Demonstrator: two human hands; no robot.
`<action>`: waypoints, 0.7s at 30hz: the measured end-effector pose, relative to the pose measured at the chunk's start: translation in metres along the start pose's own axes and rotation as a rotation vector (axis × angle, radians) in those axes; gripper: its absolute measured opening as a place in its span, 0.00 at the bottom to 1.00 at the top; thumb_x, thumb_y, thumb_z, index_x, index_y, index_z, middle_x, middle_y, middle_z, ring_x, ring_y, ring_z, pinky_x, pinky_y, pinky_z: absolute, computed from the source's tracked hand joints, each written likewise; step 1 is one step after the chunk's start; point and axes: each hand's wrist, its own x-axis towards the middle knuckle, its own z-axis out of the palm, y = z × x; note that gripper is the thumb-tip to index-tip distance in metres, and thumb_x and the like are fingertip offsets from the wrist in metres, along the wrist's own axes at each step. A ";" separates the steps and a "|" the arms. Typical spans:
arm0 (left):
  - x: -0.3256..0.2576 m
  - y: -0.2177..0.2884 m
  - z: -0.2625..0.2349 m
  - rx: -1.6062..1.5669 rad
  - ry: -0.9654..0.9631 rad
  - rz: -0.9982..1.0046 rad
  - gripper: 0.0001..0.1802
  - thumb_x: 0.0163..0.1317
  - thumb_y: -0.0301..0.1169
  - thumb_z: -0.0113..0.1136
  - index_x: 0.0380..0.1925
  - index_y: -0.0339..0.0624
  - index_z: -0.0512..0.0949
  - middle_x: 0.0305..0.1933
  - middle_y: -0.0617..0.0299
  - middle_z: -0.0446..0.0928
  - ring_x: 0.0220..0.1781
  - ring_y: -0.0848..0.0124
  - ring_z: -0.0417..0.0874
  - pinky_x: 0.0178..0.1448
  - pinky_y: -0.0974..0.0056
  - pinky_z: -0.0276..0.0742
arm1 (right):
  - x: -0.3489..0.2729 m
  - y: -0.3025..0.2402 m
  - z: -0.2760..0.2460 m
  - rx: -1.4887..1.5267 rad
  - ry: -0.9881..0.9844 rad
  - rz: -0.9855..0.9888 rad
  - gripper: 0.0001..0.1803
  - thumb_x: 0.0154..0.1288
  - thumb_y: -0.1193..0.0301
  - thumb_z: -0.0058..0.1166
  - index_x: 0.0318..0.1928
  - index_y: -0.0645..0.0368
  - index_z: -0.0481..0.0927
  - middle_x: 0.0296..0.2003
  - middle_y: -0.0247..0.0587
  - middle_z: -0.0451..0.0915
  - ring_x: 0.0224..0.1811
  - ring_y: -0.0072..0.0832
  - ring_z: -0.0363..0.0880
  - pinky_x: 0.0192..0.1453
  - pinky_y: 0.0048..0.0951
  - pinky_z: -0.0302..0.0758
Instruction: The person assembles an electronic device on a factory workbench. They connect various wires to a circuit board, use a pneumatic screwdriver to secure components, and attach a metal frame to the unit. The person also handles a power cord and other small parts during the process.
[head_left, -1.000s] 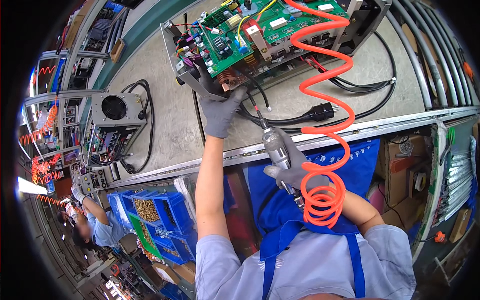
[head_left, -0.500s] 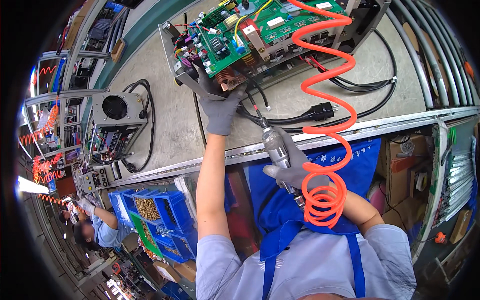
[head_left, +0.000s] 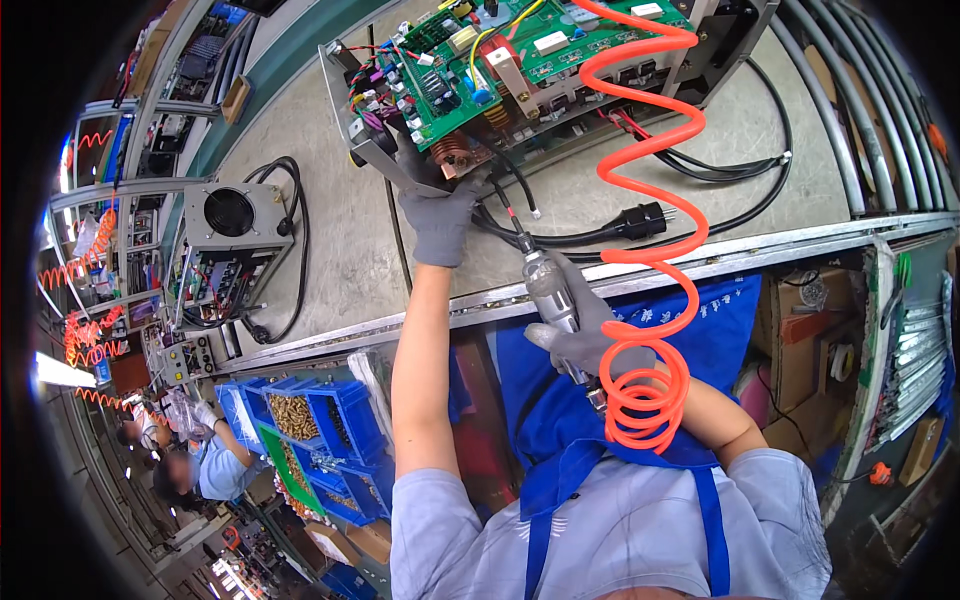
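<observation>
My gloved left hand (head_left: pixel 438 222) reaches into the near left end of an open metal chassis (head_left: pixel 374 158), beside a copper coil (head_left: pixel 452 152). Its fingers bend round that spot; the chassis plate partly hides them, and what they grip is unclear. In my gloved right hand (head_left: pixel 585 330) is a silver air screwdriver (head_left: pixel 546 284), its long bit tilted up towards my left fingertips. An orange coiled air hose (head_left: pixel 652 262) runs over that hand and up across the chassis. A green circuit board (head_left: pixel 560 55) with wires and parts tops the chassis.
A black power cable with a plug (head_left: pixel 640 222) lies in front of the chassis. To the left stands a second unit with a round fan (head_left: pixel 230 213). Blue bins (head_left: pixel 345 425) of small fasteners sit below the bench edge. Another person (head_left: pixel 225 465) works at far left.
My right hand and the screwdriver have shifted very slightly up and left, and the hose swings slightly left. My left hand stays nearly in place. The other person at far left has moved.
</observation>
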 end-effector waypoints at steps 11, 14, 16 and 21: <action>0.000 0.001 0.001 0.016 0.027 0.058 0.44 0.44 0.20 0.78 0.61 0.36 0.64 0.58 0.54 0.73 0.57 0.65 0.78 0.60 0.62 0.79 | -0.004 -0.007 0.004 0.017 0.049 0.047 0.53 0.53 0.70 0.67 0.75 0.55 0.48 0.59 0.52 0.69 0.40 0.33 0.78 0.37 0.32 0.76; 0.000 0.006 0.002 0.042 0.019 0.020 0.44 0.44 0.22 0.79 0.61 0.36 0.64 0.58 0.54 0.73 0.57 0.66 0.78 0.60 0.63 0.78 | -0.008 -0.014 0.005 0.113 0.036 0.120 0.53 0.54 0.72 0.66 0.76 0.54 0.47 0.57 0.51 0.70 0.30 0.27 0.76 0.27 0.29 0.73; -0.001 0.007 0.001 0.064 0.015 0.001 0.44 0.44 0.23 0.79 0.61 0.36 0.64 0.58 0.54 0.73 0.57 0.66 0.78 0.60 0.63 0.78 | -0.008 -0.015 0.003 0.133 0.006 0.163 0.54 0.54 0.72 0.66 0.76 0.54 0.45 0.56 0.51 0.70 0.29 0.26 0.75 0.26 0.29 0.73; 0.000 0.007 0.000 0.072 0.005 0.014 0.44 0.44 0.23 0.78 0.62 0.35 0.64 0.58 0.54 0.73 0.57 0.66 0.78 0.61 0.63 0.78 | -0.008 -0.012 0.005 0.138 0.024 0.085 0.54 0.55 0.72 0.65 0.76 0.53 0.45 0.52 0.51 0.72 0.25 0.26 0.75 0.24 0.29 0.72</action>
